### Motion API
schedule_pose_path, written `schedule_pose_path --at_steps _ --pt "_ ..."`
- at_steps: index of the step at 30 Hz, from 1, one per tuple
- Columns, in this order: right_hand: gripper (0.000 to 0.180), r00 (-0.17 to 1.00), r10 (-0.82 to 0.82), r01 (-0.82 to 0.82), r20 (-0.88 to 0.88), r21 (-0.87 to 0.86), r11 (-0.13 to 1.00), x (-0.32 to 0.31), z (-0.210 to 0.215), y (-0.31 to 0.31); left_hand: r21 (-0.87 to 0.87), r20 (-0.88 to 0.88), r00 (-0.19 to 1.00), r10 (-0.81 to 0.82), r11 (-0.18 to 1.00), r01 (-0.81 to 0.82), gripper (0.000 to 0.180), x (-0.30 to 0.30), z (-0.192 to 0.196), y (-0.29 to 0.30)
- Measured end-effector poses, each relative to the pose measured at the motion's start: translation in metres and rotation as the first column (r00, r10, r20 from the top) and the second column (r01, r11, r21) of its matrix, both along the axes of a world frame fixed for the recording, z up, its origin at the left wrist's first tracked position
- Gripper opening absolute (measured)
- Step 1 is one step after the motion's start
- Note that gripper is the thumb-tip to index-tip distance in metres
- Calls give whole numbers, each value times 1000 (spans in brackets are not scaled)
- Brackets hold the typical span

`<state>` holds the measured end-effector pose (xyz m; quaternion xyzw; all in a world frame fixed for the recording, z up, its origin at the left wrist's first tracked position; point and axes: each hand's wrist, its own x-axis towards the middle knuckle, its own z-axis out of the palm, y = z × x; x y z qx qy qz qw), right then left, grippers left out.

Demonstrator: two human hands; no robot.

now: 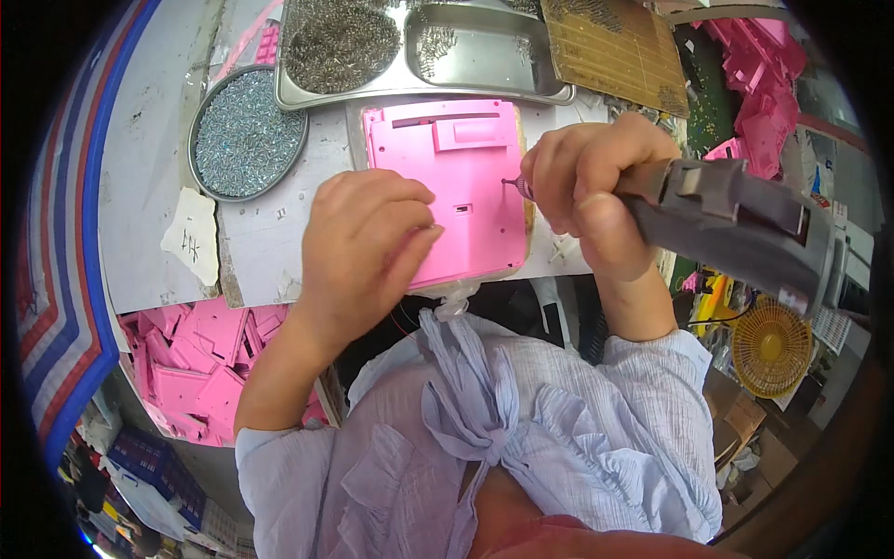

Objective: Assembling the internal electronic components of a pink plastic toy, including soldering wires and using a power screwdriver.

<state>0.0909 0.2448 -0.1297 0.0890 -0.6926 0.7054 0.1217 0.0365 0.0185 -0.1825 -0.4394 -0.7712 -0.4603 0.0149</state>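
A pink plastic housing [463, 244] lies flat on the table in front of me, with a raised block at its far end and a small slot near its middle. In my right hand [596, 182] is a dark power screwdriver [736, 219], its body stretching off to the right. The screwdriver's bit points at the right edge of the housing and appears to touch a hole there. My left hand [368, 247] lies over the housing's left side, fingers curled and thumb close to the fingertips. Whatever it may hold is hidden.
A round dish of small silvery-blue screws [247, 135] stands at left, near a torn paper piece [193, 238]. Behind the housing sits a metal tray [480, 70] with darker screws, beside a cardboard sheet [615, 42]. Pink parts [200, 359] fill a container lower left; a yellow fan [771, 347] is right.
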Motion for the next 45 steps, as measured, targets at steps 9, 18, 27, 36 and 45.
schedule_pose_path --at_steps 9,18,27,36,45 --pt "33 999 9 -12 -41 -85 996 3 13 7 42 42 997 -62 997 60 20 14 -1 25" --pt "27 988 127 -140 -90 -158 977 7 35 9 169 113 992 -62 985 42 17 12 -8 54" --pt "28 989 120 -133 -89 -157 979 7 33 9 118 107 992 -59 992 46 17 11 -10 56" --pt "30 996 73 -81 -50 -186 979 10 33 1 47 -68 988 -137 989 140 18 7 -6 54" --pt "37 998 41 -47 -40 -149 988 9 21 1 -132 -156 930 -334 940 315 9 -8 10 54"
